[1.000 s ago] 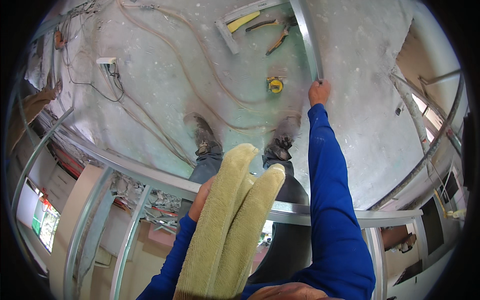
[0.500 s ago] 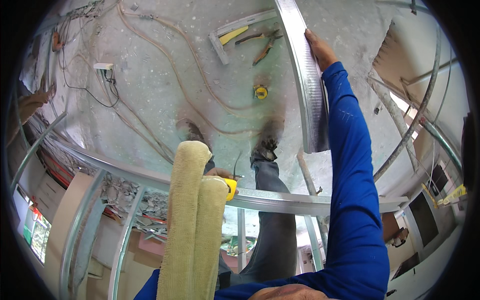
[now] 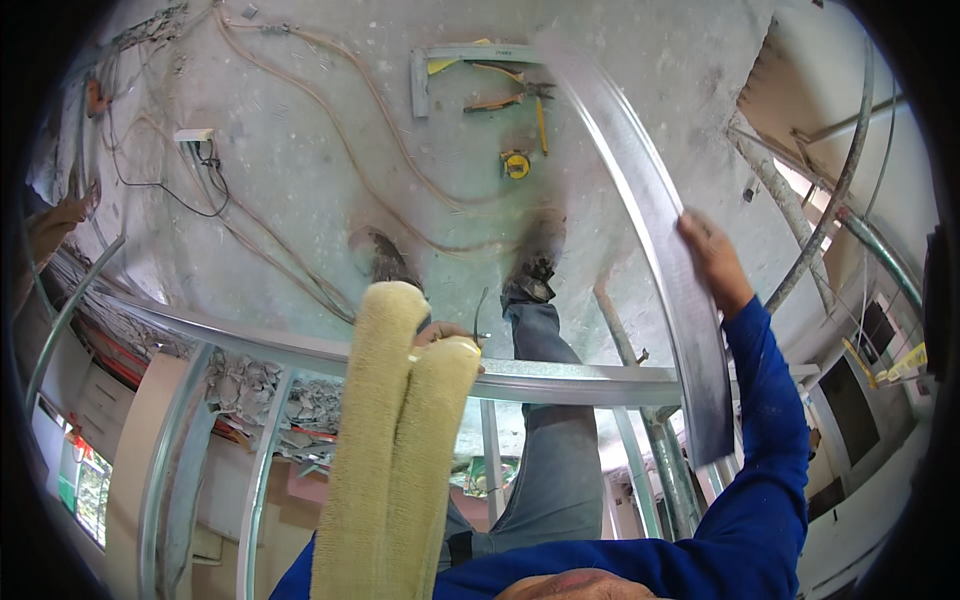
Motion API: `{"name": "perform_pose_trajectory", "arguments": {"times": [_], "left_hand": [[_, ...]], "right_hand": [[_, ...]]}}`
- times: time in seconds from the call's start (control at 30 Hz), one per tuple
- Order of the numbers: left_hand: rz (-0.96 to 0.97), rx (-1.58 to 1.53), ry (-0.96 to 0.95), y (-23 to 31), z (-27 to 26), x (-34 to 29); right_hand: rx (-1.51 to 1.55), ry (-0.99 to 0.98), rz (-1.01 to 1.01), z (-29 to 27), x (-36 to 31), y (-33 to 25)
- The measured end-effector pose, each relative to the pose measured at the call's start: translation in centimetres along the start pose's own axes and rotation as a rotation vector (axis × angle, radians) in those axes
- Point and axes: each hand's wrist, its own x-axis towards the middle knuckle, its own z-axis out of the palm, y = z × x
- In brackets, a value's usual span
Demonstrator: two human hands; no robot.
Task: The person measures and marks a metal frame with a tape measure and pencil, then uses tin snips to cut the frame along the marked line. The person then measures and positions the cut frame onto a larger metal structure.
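Observation:
My right hand [image 3: 718, 262] is closed round the edge of a long silver metal channel [image 3: 650, 215], its fingers lying over the rim. The channel slants, its near end over the metal frame. My left hand [image 3: 442, 333] shows only in part behind a beige terry towel [image 3: 378, 440] hanging in folds. Its fingers are bent round a yellow tape measure [image 3: 466, 344], of which just a sliver shows. A thin dark strip [image 3: 481, 308] stands up beside that hand. Lower down, a horizontal metal track [image 3: 580, 382] crosses in front of my legs.
On the concrete floor lie a try square [image 3: 475, 53], orange-handled pliers [image 3: 505, 90], a yellow pencil-like stick [image 3: 541, 125] and another tape measure [image 3: 516, 165]. Brown cords [image 3: 330, 110] and a white power strip [image 3: 195, 135] are at left. Pipes [image 3: 835, 220] stand at right.
My right hand has drawn the metal channel nearer and to the right, its near end now over the track. The tape measure in my left hand has become mostly hidden behind the towel.

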Motion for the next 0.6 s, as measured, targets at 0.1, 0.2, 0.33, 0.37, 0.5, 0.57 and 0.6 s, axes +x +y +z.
{"name": "perform_pose_trajectory", "arguments": {"times": [0.1,0.2,0.33,0.37,0.5,0.57,0.6], "left_hand": [[-0.028,-0.116,-0.01,0.3,0.1,0.1],[-0.029,-0.052,0.027,0.4,0.4,0.2],[-0.078,-0.157,0.019,0.6,0.4,-0.5],[-0.119,-0.074,0.051,0.6,0.4,-1.1],[-0.139,-0.042,0.138,0.6,0.1,-3.7],[-0.154,-0.043,0.185,0.6,0.1,-4.9],[-0.159,-0.042,0.2,0.7,0.1,-5.3]], "right_hand": [[-0.598,0.093,-0.644,-2.3,6.3,-1.0],[-0.788,0.261,-0.674,-2.9,15.5,-2.9],[-0.53,0.553,-0.152,1.7,25.0,-1.9],[-0.68,0.615,-0.162,3.9,25.7,0.3],[-0.654,0.62,0.018,8.9,26.9,8.7],[-0.632,0.627,0.066,11.3,26.8,11.8],[-0.64,0.648,0.094,12.5,26.7,12.8]]}}
